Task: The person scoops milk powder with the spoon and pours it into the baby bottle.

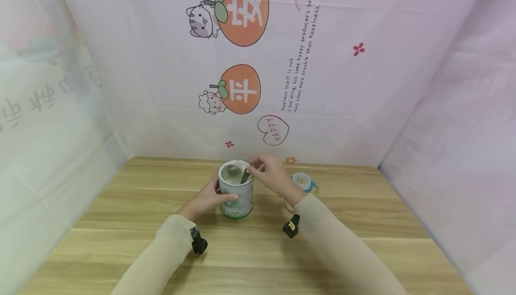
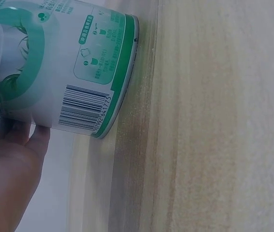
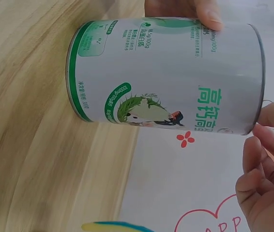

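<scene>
A white and green milk powder can (image 1: 238, 203) stands upright on the table with its top off, pale powder showing inside. My left hand (image 1: 207, 200) grips its side, thumb across the front and fingers round the back left. In the left wrist view, fingers of that hand (image 2: 11, 159) lie against the can's label. Over the can's right rim, my right hand (image 1: 272, 174) pinches a slim dark spoon-like handle (image 1: 245, 176). The handle slants into the can, and its lower end is hidden. The right wrist view shows the right hand's curled fingers (image 3: 267, 169) by the rim.
A cup (image 1: 301, 179) with a pale perforated top and a blue and yellow side part stands right of the can, partly behind the right forearm. Wood-grain table (image 1: 250, 259) extends around them. Printed white cloth (image 1: 330, 84) hangs at the back and both sides.
</scene>
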`<action>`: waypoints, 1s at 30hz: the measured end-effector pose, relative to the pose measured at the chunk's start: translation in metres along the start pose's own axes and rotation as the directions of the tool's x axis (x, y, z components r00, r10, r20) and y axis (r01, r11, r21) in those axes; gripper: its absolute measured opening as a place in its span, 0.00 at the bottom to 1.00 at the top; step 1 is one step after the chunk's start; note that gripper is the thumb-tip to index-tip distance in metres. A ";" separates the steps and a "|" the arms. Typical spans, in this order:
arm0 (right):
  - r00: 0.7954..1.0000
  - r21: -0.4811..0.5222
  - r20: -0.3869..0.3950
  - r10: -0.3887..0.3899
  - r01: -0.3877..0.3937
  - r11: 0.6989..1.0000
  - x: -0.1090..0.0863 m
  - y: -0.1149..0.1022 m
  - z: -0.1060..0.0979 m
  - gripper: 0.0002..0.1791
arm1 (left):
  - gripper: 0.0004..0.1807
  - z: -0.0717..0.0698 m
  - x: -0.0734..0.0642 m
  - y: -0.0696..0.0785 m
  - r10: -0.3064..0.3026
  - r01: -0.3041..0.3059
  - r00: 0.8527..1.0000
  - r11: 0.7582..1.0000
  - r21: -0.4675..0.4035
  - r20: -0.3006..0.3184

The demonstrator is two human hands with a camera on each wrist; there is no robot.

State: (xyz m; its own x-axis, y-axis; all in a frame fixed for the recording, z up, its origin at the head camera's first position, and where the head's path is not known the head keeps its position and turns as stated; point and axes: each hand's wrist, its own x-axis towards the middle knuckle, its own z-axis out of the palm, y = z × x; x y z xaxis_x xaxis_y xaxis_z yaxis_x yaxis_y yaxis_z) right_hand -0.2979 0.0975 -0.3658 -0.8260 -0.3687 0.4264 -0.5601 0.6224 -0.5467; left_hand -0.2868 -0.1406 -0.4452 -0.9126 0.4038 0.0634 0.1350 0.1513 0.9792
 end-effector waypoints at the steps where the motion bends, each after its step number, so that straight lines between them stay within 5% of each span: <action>1: 1.000 0.008 0.003 0.008 -0.008 1.000 -0.001 0.000 -0.001 0.06 | 0.56 0.000 0.000 0.000 -0.002 0.002 1.000 1.000 0.003 -0.001; 22: 0.999 0.069 0.042 0.004 -0.007 0.998 -0.036 0.014 -0.036 0.07 | 0.57 0.000 -0.002 0.003 -0.011 0.012 1.000 1.000 0.029 -0.016; 30: 1.000 0.063 -0.015 -0.002 0.003 0.998 -0.053 0.025 -0.047 0.07 | 0.57 0.000 -0.002 0.002 -0.022 0.023 1.000 0.999 0.034 -0.015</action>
State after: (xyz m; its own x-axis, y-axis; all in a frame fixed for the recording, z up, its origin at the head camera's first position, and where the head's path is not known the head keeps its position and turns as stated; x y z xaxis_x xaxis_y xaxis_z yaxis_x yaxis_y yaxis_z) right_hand -0.2647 0.1647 -0.3685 -0.8240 -0.3592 0.4382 -0.5651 0.5770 -0.5897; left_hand -0.2848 -0.1417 -0.4437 -0.9209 0.3872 0.0442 0.1270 0.1908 0.9734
